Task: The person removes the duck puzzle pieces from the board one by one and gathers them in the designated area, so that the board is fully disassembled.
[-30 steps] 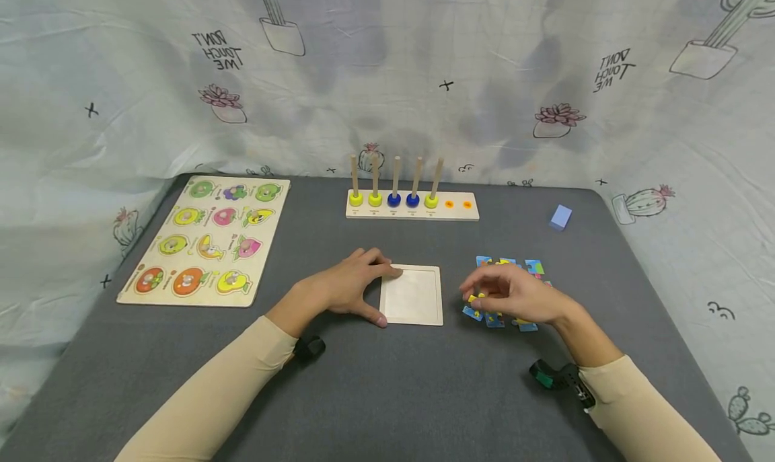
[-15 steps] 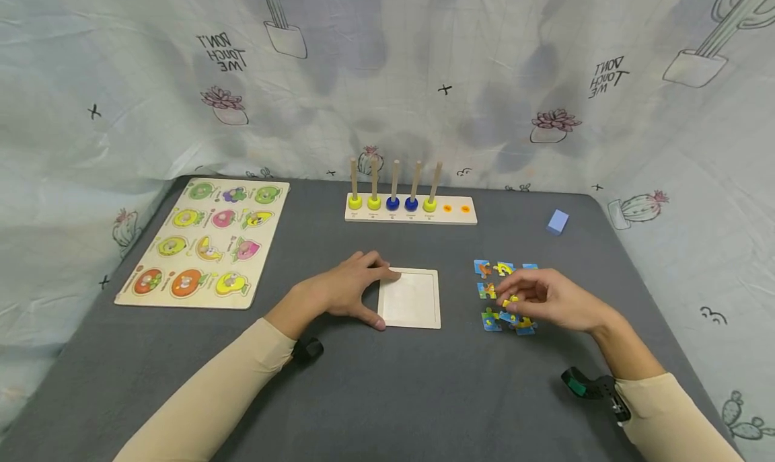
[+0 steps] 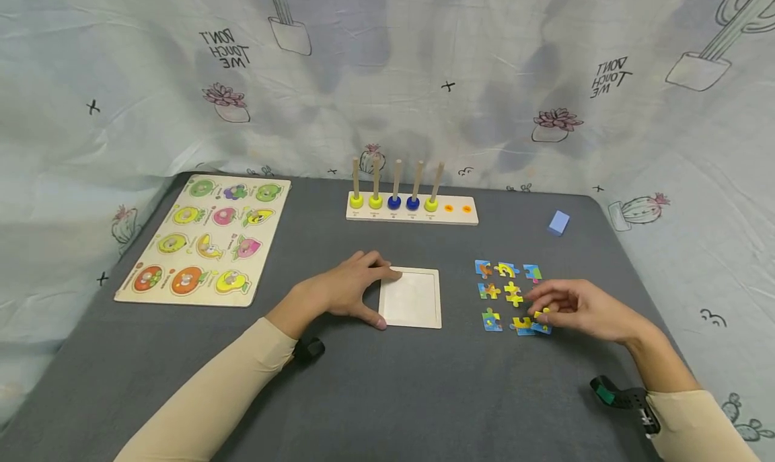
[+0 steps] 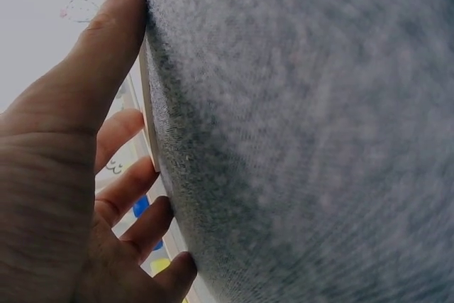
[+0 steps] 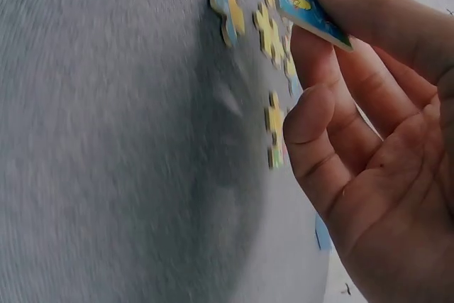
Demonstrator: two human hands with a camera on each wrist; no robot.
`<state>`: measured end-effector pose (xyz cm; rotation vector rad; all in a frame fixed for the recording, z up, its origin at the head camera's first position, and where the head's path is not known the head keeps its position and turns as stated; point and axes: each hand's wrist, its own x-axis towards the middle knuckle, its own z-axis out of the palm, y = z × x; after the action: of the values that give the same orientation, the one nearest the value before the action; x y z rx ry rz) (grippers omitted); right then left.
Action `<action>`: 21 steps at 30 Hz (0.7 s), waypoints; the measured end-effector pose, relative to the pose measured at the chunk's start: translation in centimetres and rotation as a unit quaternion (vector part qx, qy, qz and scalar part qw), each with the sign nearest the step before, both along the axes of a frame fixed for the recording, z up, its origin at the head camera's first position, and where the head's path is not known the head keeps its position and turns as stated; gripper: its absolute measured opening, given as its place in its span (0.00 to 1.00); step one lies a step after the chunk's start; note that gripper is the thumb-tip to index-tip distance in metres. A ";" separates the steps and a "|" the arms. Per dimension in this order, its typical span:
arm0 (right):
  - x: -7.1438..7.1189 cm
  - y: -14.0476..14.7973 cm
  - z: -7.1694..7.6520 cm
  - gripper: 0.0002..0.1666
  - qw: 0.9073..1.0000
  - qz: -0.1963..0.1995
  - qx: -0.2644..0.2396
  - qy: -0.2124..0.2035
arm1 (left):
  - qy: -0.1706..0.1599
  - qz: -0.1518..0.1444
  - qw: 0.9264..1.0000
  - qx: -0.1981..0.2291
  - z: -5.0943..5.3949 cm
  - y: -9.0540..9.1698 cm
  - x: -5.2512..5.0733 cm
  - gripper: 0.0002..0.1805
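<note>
My left hand (image 3: 348,286) holds the left side of a square wooden puzzle tray (image 3: 413,299). Its thumb lies at the near left corner and its forefinger at the far left one; in the left wrist view the thumb (image 4: 106,40) touches the tray's thin edge. To the right, my right hand (image 3: 590,309) pinches a blue and yellow jigsaw piece (image 5: 303,3) between thumb and fingers, tilted just above the cloth. Several other jigsaw pieces (image 3: 506,270) lie in loose rows beside that hand, including a yellow piece (image 3: 513,294) in the middle. The palm hides part of the group's right side.
A fruit-picture board (image 3: 202,240) lies at the left. At the back stands a peg board (image 3: 412,210) with yellow and blue rings on upright pegs. One blue block (image 3: 559,222) sits at the back right. Grey cloth (image 3: 387,395) covers the table, and a printed curtain hangs behind.
My right hand has moved rightward along the pieces and has set pieces down apart in rows, leaving the middle yellow one in view. The left hand has stayed on the tray.
</note>
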<state>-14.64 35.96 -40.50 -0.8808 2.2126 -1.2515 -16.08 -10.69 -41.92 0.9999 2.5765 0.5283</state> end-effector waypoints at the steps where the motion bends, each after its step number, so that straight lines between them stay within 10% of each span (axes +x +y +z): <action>1: 0.0 0.2 0.0 0.20 1.000 -0.001 0.002 0.000 | -0.001 0.000 1.000 -0.001 0.0 0.0 0.0 0.52; 12: 0.0 2.0 -0.5 0.14 0.998 -0.006 0.048 -0.026 | -0.009 0.002 1.000 -0.012 -0.2 0.2 0.1 0.51; 21: 0.4 2.0 -1.4 0.15 0.995 -0.045 0.068 0.063 | -0.006 0.003 1.000 -0.013 -0.4 0.1 0.0 0.52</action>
<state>-14.23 38.01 -41.87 -0.8374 2.4292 -1.0960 -16.12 -10.59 -42.30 0.9781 2.5698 0.4989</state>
